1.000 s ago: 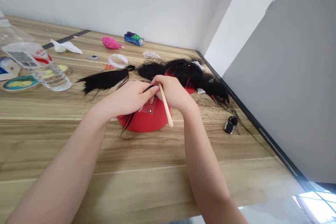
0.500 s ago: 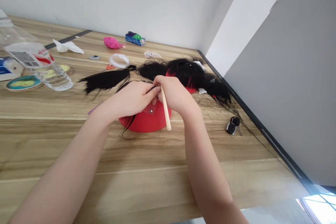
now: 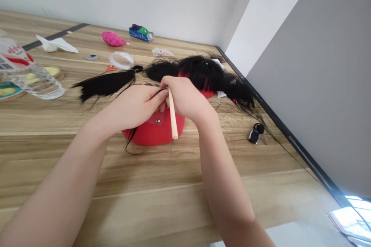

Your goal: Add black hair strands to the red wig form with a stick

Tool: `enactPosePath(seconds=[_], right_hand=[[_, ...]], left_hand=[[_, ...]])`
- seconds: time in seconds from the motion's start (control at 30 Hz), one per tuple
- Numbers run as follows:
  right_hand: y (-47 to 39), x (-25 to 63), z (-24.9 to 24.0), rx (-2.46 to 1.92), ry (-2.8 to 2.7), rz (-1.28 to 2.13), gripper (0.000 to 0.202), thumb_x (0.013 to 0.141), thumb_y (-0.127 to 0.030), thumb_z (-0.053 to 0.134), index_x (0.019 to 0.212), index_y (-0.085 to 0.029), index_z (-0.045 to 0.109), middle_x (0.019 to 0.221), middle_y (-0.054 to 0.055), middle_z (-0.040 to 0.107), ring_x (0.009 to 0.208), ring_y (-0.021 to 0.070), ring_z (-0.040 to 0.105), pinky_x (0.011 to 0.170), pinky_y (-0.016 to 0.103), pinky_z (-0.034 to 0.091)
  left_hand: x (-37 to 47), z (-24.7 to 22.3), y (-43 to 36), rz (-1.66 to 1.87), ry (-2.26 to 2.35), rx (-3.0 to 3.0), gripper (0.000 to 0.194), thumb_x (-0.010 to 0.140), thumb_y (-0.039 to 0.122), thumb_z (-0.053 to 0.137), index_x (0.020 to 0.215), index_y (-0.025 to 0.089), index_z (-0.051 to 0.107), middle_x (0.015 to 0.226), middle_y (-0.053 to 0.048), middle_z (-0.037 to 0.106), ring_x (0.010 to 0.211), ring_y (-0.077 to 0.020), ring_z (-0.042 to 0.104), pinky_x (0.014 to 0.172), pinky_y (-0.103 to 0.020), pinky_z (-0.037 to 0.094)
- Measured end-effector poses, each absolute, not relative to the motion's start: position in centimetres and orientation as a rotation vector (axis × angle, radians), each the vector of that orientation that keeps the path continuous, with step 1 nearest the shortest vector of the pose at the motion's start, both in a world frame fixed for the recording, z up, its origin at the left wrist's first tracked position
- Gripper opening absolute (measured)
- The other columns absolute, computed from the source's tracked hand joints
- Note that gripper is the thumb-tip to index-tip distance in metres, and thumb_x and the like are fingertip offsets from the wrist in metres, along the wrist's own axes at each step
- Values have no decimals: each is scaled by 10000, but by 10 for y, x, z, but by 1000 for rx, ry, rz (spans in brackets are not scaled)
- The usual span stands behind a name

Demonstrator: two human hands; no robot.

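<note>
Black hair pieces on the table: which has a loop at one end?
The straight bundle, left of the tousled hair; its right end forms a loop, while the tousled hair spreads over something red.

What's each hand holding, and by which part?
The right hand holds a pale stick by its far end, near end free. The left hand pinches a black strand; where along its length is unclear.

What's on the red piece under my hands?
The red piece shows a translucent flap, a silver stud and black strands. Your left hand and right hand hide anything on its far side.
</note>
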State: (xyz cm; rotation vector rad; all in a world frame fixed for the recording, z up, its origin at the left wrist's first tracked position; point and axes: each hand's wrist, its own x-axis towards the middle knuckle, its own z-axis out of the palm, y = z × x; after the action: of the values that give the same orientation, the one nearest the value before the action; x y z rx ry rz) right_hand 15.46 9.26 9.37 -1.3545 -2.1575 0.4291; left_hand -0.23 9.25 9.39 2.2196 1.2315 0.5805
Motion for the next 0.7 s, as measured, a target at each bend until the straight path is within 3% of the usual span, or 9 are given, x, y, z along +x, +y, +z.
enactPosePath(seconds=[0.27, 0.6, 0.7], right_hand=[[98, 158, 91, -1310, -2148, 462, 166, 811, -87, 469, 750, -188, 586, 794, 51, 674, 786, 203, 620, 691, 287, 461], [94, 167, 99, -1273, -2181, 392, 214, 916, -209, 461, 795, -158, 630, 779, 28, 659, 730, 151, 574, 678, 259, 406], [91, 169, 103, -1293, -2141, 434, 181, 904, -275, 535, 810, -160, 638, 785, 22, 660, 726, 150, 580, 676, 262, 413]], left_hand=[[-1, 94, 98, 559, 1313, 2257, 409, 911, 471, 381, 640, 208, 538, 583, 6, 601, 544, -158, 533, 559, -277, 397], [-14, 102, 99, 588, 1308, 2115, 403, 906, 509, 397, 654, 215, 508, 524, 20, 575, 466, -133, 530, 487, -261, 393], [-22, 106, 98, 646, 1322, 2078, 392, 877, 548, 411, 634, 255, 507, 522, 21, 585, 487, -154, 529, 500, -297, 404]])
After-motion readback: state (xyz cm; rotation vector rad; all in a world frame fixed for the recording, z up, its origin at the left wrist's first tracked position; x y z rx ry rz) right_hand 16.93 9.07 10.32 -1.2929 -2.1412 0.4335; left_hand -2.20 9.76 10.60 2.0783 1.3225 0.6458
